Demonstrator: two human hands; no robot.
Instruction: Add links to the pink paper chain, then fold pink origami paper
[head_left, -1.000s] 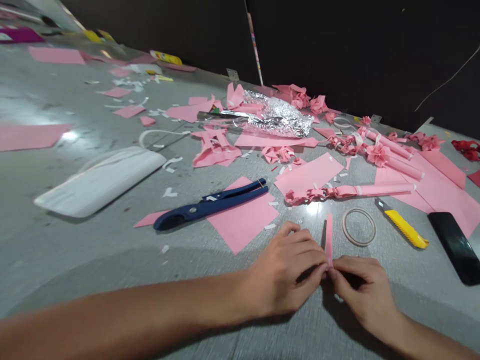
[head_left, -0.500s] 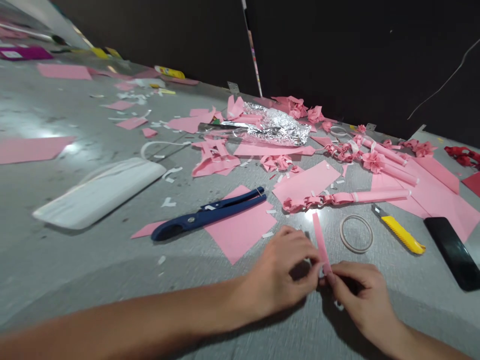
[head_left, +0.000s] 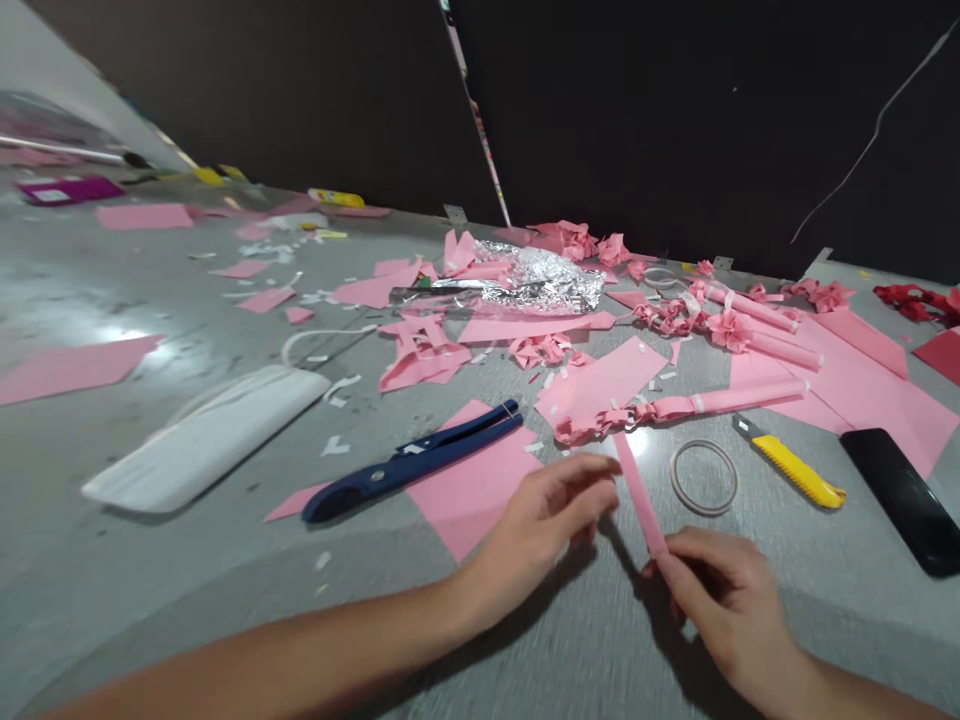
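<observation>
My right hand (head_left: 724, 595) pinches the near end of a narrow pink paper strip (head_left: 639, 495), which slants up and away from it. Left of the strip is my left hand (head_left: 559, 510), its fingers loosely bent and parted, the index fingertip close to the strip's edge; I see nothing held in it. Just beyond the strip's far end lies a pink paper chain (head_left: 600, 425) joined to a rolled pink paper tube (head_left: 750, 395). A roll of tape (head_left: 703, 477) rests to the right of the strip.
A yellow box cutter (head_left: 799, 470) and a black phone (head_left: 904, 500) lie at right. Dark blue scissors (head_left: 412, 462) sit partly on a pink sheet (head_left: 457, 515). Farther left is a white pouch (head_left: 210, 440). Crumpled foil (head_left: 544, 275) and pink scraps lie before a dark panel (head_left: 637, 120).
My left hand has moved away from the near end of the strip, up and to the left. My right hand keeps its pinch. The view has tilted slightly.
</observation>
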